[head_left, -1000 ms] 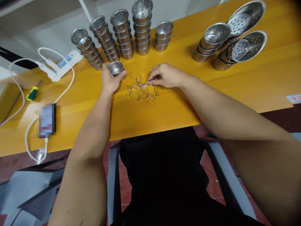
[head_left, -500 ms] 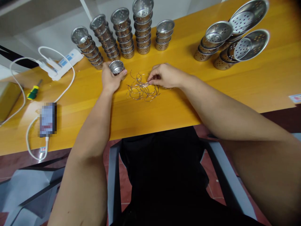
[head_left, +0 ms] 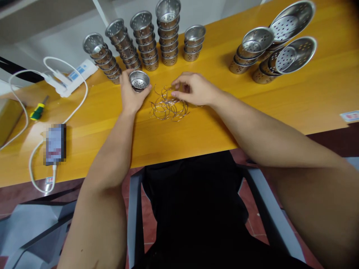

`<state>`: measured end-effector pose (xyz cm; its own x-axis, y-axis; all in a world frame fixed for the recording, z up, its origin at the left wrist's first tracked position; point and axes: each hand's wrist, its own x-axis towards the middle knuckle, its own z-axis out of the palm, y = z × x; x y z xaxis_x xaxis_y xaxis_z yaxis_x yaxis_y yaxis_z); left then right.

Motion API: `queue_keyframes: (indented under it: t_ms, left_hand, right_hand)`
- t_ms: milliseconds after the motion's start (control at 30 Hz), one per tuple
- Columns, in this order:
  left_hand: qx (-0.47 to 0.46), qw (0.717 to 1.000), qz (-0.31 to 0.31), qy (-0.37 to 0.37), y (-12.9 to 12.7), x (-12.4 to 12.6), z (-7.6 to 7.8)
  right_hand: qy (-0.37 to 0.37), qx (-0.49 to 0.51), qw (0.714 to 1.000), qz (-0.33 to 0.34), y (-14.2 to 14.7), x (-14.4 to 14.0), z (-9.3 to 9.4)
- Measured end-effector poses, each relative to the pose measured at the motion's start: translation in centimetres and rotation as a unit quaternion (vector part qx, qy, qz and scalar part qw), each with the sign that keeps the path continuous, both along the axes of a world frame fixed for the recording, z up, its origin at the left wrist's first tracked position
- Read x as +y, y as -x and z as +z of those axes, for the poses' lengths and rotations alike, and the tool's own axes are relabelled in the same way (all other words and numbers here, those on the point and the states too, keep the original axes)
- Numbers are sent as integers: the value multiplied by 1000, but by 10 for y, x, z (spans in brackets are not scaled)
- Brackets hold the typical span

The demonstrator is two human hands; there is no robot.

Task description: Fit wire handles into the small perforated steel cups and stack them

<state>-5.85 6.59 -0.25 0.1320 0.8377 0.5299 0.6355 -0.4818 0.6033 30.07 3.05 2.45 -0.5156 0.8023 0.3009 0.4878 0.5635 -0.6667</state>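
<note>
My left hand curls around a small perforated metal cup that stands on the table, thumb on its near right side and fingers at its left. Some of those fingers are hidden. To the right lies a loose tangle of thin curved metal wires. Just over the upper right of this tangle is my right hand, thumb and fingers apart, with nothing visible between them.
Several stacks of perforated metal cups line the back of the wooden table. Larger tilted cups stand at the right. On the left are a power strip with white cables, a screwdriver and a phone.
My right hand's pinch at the wires has opened, its fingers spreading and shifting slightly left. My left hand stays around the cup. The whole view has shifted slightly.
</note>
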Motion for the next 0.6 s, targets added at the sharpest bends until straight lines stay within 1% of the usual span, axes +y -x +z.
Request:
queue_keyframes:
  t_ms: [33,67,133,200,233,333,433,533,600]
  left_hand:
    - [-33,999,22,-4,-6,-6,5]
    - [-55,998,26,1,-14,-12,11]
    - [-65,998,-5,24,-31,-28,20]
    - [-31,998,-46,43,-47,-44,26]
    - [-7,997,-57,54,-54,-51,28]
    - [55,992,-67,88,-72,-64,34]
    - [102,987,-49,117,-86,-72,43]
    - [142,980,-3,141,-98,-81,54]
    - [147,978,21,148,-101,-86,58]
  right_hand:
    - [-5,10,1000,-8,3,-3,1]
    - [-5,20,1000,-13,6,-6,2]
    - [5,43,999,-9,15,-13,3]
    - [11,64,998,8,25,-19,2]
    - [3,71,997,18,31,-21,2]
    - [-49,72,996,30,41,-25,1]
    - [-80,58,995,0,43,-27,4]
    - [-80,39,996,-25,41,-30,8]
    - [-76,32,996,-31,41,-34,11]
